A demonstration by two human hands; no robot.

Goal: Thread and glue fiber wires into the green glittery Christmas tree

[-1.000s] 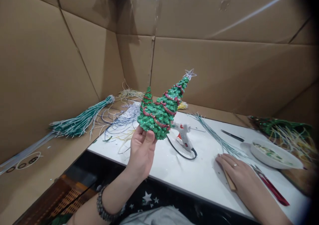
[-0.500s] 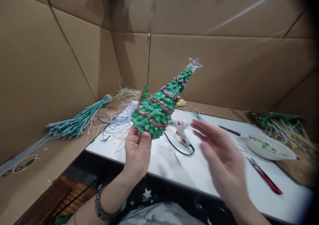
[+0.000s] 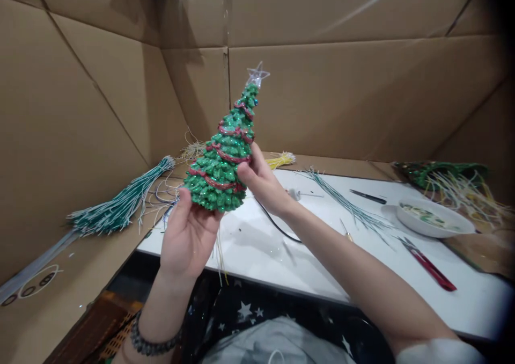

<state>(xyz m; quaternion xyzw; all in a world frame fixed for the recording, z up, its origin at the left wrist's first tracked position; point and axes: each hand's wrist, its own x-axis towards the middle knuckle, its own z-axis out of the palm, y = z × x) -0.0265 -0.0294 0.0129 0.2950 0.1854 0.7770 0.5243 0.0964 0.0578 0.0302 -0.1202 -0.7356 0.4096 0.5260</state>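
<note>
A small green glittery Christmas tree figurine (image 3: 221, 154) with red garlands is held up over the table, tilted to the right. A clear star (image 3: 257, 74) tops it. My left hand (image 3: 191, 235) grips the base from below, thumb at the left edge. On the tree's right side my right hand (image 3: 263, 179) is closed, with its thumb on the front and fingers partly hidden behind. Thin yellowish wires (image 3: 220, 256) hang down below the base. Behind my right hand, a glue gun (image 3: 295, 194) shows only in part, with its black cord (image 3: 277, 225) on the white tabletop.
Bundles of green-white wires (image 3: 120, 203) and yellow wires (image 3: 281, 160) lie left and behind. Loose green wires (image 3: 341, 197), a craft knife (image 3: 367, 196), red-handled snips (image 3: 428, 264) and a white bowl (image 3: 432, 219) are on the right. Cardboard walls (image 3: 322, 95) enclose the table.
The tree has moved left in view and stands more upright. My right hand, apart from it before, now grips its right side. Yellowish wires now show below the base.
</note>
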